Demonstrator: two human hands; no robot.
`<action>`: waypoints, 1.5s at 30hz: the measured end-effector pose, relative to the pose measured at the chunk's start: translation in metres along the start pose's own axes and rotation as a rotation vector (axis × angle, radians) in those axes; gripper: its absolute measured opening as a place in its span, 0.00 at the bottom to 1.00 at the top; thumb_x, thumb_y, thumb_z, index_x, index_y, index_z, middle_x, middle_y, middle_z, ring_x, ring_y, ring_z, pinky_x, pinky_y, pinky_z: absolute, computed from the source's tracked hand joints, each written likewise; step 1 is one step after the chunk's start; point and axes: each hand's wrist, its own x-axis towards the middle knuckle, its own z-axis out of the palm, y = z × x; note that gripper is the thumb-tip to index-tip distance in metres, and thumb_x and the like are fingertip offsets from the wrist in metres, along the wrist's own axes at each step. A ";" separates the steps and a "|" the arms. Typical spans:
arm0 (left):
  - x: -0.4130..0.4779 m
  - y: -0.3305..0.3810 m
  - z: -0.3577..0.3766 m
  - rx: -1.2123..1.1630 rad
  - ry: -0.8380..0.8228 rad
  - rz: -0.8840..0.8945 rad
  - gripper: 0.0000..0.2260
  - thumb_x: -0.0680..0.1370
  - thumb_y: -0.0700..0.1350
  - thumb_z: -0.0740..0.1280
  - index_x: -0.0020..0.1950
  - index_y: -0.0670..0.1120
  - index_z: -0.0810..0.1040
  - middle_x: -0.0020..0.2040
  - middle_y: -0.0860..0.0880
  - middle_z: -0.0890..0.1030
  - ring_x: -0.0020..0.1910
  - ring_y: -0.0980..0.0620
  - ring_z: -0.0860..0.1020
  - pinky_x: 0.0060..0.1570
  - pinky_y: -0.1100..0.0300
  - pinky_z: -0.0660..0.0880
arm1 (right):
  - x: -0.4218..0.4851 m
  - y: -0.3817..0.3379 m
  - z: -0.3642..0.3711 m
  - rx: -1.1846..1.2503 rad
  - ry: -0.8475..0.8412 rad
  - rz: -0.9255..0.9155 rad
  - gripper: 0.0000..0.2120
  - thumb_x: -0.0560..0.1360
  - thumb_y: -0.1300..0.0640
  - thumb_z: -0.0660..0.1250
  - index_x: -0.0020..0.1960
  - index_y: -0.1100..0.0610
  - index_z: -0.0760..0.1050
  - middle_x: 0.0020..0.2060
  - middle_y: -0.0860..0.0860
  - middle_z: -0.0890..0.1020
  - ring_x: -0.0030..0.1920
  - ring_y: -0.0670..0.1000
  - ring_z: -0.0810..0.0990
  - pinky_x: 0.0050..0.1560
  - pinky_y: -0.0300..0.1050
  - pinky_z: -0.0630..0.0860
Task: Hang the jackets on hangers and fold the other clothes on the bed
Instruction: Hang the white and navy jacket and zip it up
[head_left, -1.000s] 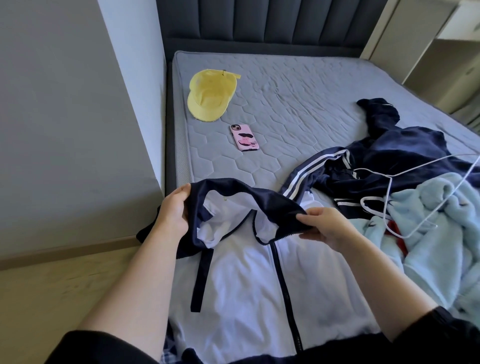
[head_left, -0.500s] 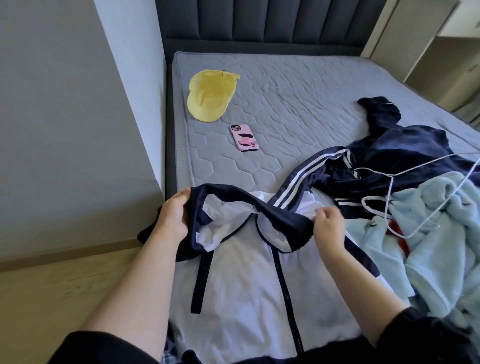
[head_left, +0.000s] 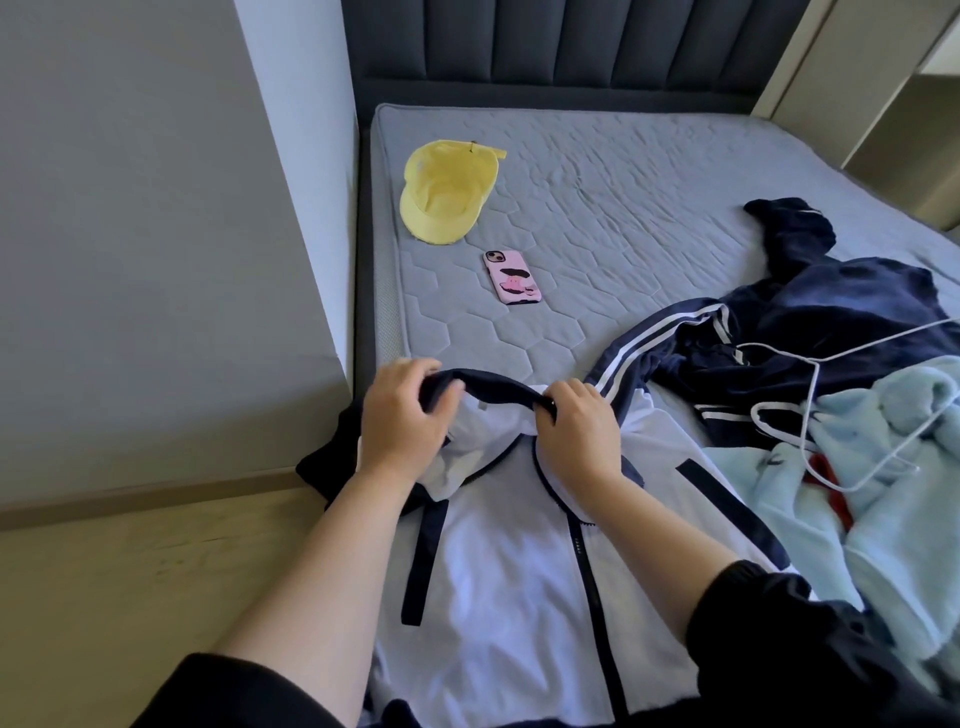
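While it lies on bed (head_left: 623, 208), jacket (head_left: 498, 597): white, collar (head_left: 498, 382) navy
left hand (head_left: 402, 421): grip clamped on collar
right hand (head_left: 579, 431): grip clamped on collar

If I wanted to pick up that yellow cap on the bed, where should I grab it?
Probably take the yellow cap by its brim, pinched from the near side: it lies opening-up with the flat brim pointing toward the person.
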 end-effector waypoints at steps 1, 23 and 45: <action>-0.003 0.000 0.002 0.104 -0.038 0.098 0.14 0.71 0.47 0.72 0.52 0.40 0.81 0.46 0.45 0.81 0.47 0.44 0.77 0.50 0.51 0.74 | 0.003 0.002 0.000 0.019 0.004 0.024 0.08 0.76 0.62 0.63 0.39 0.63 0.70 0.34 0.58 0.75 0.38 0.61 0.72 0.37 0.52 0.66; -0.004 0.058 -0.051 0.389 -0.073 -0.393 0.10 0.74 0.34 0.59 0.44 0.46 0.78 0.37 0.47 0.77 0.37 0.43 0.75 0.35 0.57 0.71 | 0.044 0.031 -0.121 -0.302 -0.342 0.106 0.07 0.74 0.60 0.60 0.50 0.58 0.74 0.45 0.56 0.80 0.42 0.59 0.77 0.39 0.47 0.72; -0.096 0.048 0.016 0.014 -0.236 -0.461 0.12 0.76 0.37 0.61 0.54 0.49 0.80 0.42 0.52 0.79 0.44 0.47 0.75 0.43 0.57 0.70 | -0.018 0.113 -0.110 -0.240 -0.190 0.304 0.16 0.74 0.64 0.56 0.61 0.58 0.66 0.45 0.59 0.81 0.46 0.63 0.79 0.40 0.49 0.67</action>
